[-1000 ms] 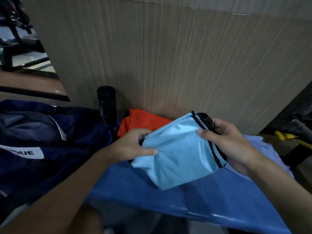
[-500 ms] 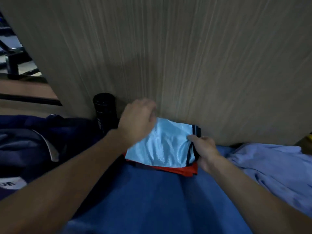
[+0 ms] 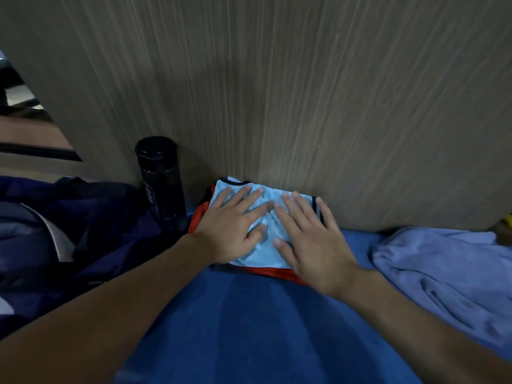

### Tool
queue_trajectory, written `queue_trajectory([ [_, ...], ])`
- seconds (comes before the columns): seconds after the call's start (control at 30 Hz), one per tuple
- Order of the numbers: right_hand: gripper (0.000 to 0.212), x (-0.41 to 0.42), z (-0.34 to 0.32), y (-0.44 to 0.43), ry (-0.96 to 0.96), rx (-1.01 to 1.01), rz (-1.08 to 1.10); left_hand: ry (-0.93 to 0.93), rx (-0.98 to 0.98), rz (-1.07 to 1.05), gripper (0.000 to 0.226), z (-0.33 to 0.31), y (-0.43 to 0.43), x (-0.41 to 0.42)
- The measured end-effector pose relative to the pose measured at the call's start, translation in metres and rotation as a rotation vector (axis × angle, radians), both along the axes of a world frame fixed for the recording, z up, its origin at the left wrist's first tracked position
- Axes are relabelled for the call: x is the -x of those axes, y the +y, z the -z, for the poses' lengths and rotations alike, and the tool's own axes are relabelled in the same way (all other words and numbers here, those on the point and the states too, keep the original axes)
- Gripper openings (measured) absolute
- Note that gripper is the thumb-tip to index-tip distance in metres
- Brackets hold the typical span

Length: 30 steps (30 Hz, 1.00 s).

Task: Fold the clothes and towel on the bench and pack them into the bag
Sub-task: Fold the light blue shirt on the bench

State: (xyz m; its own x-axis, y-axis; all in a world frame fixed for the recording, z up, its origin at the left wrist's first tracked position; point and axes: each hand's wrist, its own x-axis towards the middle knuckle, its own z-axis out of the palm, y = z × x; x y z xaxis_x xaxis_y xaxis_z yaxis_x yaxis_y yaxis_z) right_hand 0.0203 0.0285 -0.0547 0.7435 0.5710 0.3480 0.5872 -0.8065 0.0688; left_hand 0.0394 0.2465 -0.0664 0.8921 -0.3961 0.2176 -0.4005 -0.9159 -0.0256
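Left hand (image 3: 230,234) and right hand (image 3: 314,245) lie flat, gripping nothing, on the blue shirt (image 3: 261,254) beside the bottle (image 3: 160,178). A careless lift could unfold it.

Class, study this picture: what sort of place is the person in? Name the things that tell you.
Probably a gym or sports changing room: a blue bench against a wood-grain panel, a black drinks bottle beside a navy sports bag, and a folded light blue mesh top.
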Motion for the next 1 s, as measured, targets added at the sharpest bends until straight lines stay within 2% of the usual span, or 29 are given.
queue_trajectory([
  [0.07, 0.062, -0.004, 0.017, -0.012, 0.028, 0.178, 0.040, -0.005, -0.017, 0.009, 0.062, 0.003, 0.004, -0.002],
  [0.17, 0.061, -0.004, 0.033, -0.033, 0.065, 0.226, 0.096, 0.011, -0.039, 0.024, 0.062, 0.005, 0.006, -0.006],
  [0.23, 0.061, -0.002, 0.027, -0.033, 0.052, 0.183, 0.114, 0.005, -0.024, 0.038, 0.063, 0.001, 0.004, -0.008],
  [0.33, 0.059, -0.005, 0.004, -0.008, 0.042, -0.009, 0.077, 0.012, 0.035, 0.004, 0.071, -0.009, -0.003, -0.010],
  [0.4, 0.066, -0.014, -0.002, 0.010, 0.086, -0.087, 0.099, -0.020, 0.080, -0.039, 0.071, -0.011, -0.007, -0.009],
  [0.53, 0.079, -0.027, 0.022, 0.021, 0.228, -0.038, 0.183, -0.100, 0.077, -0.068, 0.063, 0.004, -0.002, -0.008],
  [1.0, 0.076, -0.033, 0.047, 0.027, 0.276, -0.147, 0.187, -0.096, 0.230, -0.087, 0.056, 0.021, 0.006, -0.013],
])
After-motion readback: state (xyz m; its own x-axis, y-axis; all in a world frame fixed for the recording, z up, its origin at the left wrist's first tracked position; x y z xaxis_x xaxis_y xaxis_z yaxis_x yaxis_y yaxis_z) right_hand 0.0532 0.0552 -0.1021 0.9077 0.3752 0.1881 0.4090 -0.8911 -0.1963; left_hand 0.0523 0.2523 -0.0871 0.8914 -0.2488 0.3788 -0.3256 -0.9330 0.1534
